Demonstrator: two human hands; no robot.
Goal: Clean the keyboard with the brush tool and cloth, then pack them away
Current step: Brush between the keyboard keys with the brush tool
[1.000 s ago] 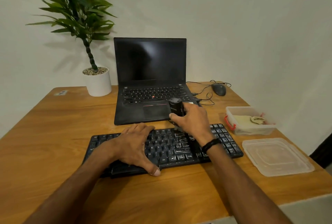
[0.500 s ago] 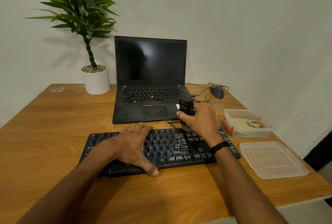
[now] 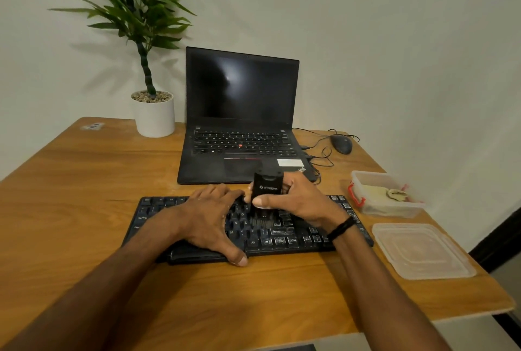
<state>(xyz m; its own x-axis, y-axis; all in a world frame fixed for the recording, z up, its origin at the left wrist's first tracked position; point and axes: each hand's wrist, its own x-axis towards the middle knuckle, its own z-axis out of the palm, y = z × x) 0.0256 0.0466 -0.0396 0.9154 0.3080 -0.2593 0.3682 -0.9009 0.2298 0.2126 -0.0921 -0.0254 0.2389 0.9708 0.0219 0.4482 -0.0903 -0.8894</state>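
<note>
Head view: right hand (image 3: 298, 204) grips brush tool (image 3: 267, 187) — flat left hand (image 3: 208, 216) hides keyboard (image 3: 306, 239) keys.

brush tool (image 3: 267, 187) upright, bristles on black keyboard (image 3: 304, 238) | cloth (image 3: 377, 191) in tub (image 3: 392, 211)

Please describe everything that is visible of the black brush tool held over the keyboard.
The brush tool is a small black block, plastic by its look, with faint pale lettering on its front. It stands upright, with its dark bristles pointing down onto the middle keys of the black keyboard. The right hand grips it, thumb across the front and fingers behind.
</note>
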